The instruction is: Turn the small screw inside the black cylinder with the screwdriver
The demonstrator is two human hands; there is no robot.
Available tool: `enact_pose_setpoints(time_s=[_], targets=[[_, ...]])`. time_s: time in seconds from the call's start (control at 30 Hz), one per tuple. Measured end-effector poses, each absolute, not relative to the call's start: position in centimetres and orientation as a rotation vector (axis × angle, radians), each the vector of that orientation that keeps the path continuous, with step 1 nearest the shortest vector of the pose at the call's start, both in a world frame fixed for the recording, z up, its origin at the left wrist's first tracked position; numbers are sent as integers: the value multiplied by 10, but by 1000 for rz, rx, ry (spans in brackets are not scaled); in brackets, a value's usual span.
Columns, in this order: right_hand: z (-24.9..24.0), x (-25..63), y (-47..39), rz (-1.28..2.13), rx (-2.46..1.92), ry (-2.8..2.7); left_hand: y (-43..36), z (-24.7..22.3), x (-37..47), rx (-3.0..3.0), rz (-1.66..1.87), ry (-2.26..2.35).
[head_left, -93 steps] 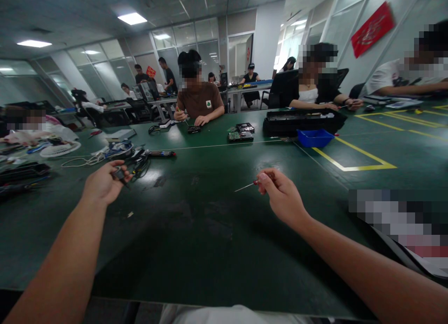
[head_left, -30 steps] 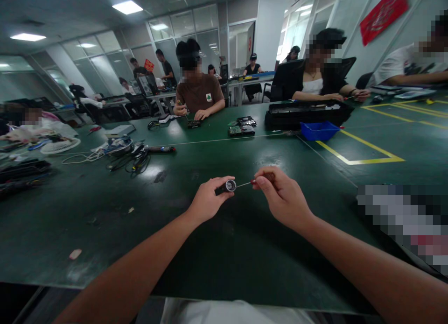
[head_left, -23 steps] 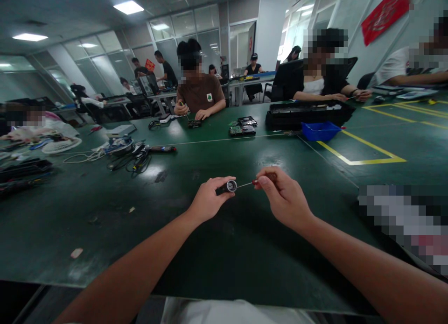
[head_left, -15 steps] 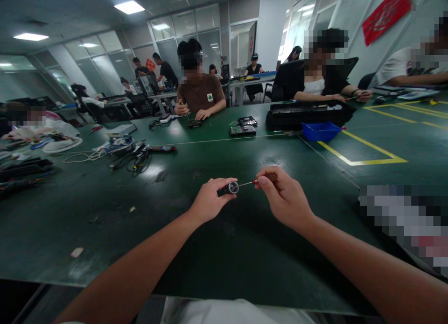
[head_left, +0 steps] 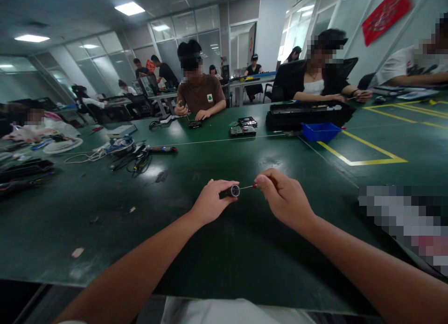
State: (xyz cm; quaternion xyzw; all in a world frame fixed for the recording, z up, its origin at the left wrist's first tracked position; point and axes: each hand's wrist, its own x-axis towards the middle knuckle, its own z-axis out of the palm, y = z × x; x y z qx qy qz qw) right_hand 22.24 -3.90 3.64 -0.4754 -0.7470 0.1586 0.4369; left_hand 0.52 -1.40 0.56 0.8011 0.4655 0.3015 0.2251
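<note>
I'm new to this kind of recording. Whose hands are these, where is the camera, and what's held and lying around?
There is no robot here: these are a person's bare hands, seen by a camera worn on their head, looking forward and down. The left hand holds a short dark cylinder, its round end facing the camera. The right hand holds a thin screwdriver pointing at that end; whether it touches is too small to tell. On the green table lie black cables, circuit boards, a long black case and a blue bin.
</note>
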Motion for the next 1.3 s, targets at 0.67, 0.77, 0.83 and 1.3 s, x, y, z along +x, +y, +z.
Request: enact_pose_setpoints(time_s=[0.67,0.77,0.83,1.3], targets=[[25,224,-19,868,-1093,-1395,-15,9,4,2274,837,1284],[17,228,-9,1063,-1046,-1218,-16,10,4,2265,834,1315],[16,228,-9,952,-1071,-1269,-16,11,4,2240,828,1337],[32,222,-35,420,-1219,-1660,-15,8,4,2252,869,1331]])
